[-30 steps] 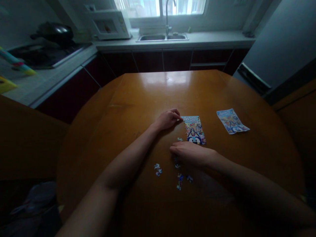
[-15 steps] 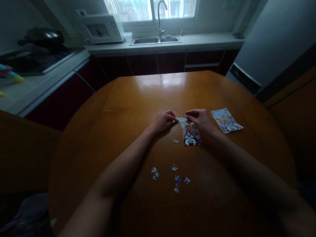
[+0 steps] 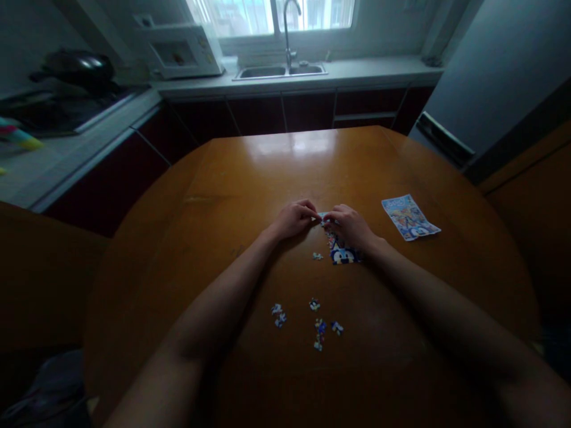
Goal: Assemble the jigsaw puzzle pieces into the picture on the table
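Note:
A partly assembled jigsaw puzzle with a blue dog face lies on the wooden table, its upper part covered by my right hand. The right fingertips are pinched at the puzzle's top left corner, on something too small to make out. My left hand rests at that same corner, thumb and forefinger together, almost touching the right fingers; what they hold, if anything, is hidden. One loose piece lies left of the puzzle. Nearer to me are several more loose pieces, in small groups.
A creased picture sheet lies on the wooden table to the right. Beyond the table are a counter with a sink, a microwave and, at left, a dark pan on the stove.
My right hand has moved left and slightly down, from the puzzle's top right to its top left corner beside my left hand. The left hand has hardly moved.

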A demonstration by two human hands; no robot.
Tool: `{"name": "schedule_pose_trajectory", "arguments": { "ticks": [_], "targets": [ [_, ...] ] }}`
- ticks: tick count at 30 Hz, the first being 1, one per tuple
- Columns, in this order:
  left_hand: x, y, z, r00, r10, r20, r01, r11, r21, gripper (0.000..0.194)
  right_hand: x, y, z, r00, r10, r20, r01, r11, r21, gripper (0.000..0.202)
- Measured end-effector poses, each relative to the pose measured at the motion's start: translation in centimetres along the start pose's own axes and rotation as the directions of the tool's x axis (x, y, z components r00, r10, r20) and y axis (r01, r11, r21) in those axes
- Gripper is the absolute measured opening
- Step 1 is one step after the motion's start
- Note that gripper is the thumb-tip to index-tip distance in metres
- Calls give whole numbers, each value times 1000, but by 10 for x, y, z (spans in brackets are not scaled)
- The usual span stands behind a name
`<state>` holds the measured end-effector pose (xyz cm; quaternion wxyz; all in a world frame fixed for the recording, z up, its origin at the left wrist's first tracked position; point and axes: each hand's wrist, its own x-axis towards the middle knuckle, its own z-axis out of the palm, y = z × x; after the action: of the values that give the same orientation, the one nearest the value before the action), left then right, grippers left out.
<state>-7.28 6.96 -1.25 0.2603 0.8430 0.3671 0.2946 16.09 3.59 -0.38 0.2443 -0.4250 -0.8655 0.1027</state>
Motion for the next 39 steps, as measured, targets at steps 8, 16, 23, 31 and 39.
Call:
{"name": "schedule_pose_trajectory", "arguments": {
  "ticks": [8, 16, 23, 31, 39],
  "targets": [
    [0, 0, -1, 1000, 7, 5, -7, 1000, 1, 15, 1, 2, 4, 1000, -2, -1, 2, 1000, -6, 12],
    [-1, 4, -1, 1000, 29, 1, -29, 999, 44, 16, 1, -4, -3, 1000, -24, -3, 24, 1000, -14, 16],
    [0, 10, -1, 1000, 25, 12, -25, 999, 19, 17, -3, -10, -17, 989, -124, 80, 134, 981, -138, 16],
    [0, 12, -3, 1000, 5, 28, -5, 1000, -1, 18, -8, -7, -15, 988, -134, 76, 142, 983, -120, 20],
    [0, 11, -3, 999, -5, 33, 5, 1000, 5, 15, -11, 3, -10, 995, -104, -6, 104, 995, -8, 27]
  ]
}}
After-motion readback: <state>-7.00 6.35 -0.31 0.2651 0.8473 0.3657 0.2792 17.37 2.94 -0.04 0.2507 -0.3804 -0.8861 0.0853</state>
